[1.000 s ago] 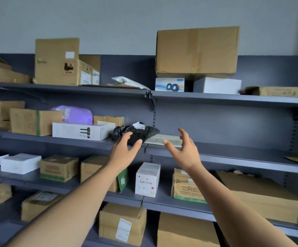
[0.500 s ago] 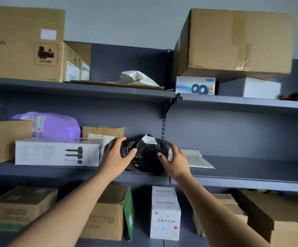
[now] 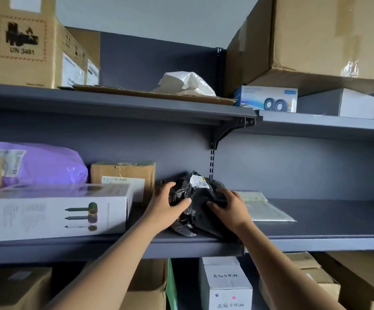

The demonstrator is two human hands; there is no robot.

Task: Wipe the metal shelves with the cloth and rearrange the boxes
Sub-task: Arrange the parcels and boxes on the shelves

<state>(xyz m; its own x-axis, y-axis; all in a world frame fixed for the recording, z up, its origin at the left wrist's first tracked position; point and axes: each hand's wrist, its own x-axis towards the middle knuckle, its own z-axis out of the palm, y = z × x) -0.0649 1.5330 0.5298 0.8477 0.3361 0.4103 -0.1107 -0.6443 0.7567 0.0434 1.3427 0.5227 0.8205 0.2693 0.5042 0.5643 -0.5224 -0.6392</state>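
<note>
I see black crumpled plastic parcel (image 3: pixel 196 209) on grey metal middle shelf (image 3: pixel 327 224), near front edge. Long axis runs roughly back-to-front, white-label end toward back wall; label print too small to read. Left hand (image 3: pixel 164 210) and right hand (image 3: pixel 232 212) clasp its sides, fingers curled. Brown cardboard box (image 3: pixel 22 41), upper left, reads "UN 3481".

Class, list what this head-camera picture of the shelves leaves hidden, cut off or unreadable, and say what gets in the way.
All in the head view:
black parcel: contents hidden by its wrapping; the left hand and right hand gripping it cover its sides.
parcel label: print too small to read.
purple bag: lower part behind the long white box.
big cardboard box: cut off by the top and right edges.
</note>
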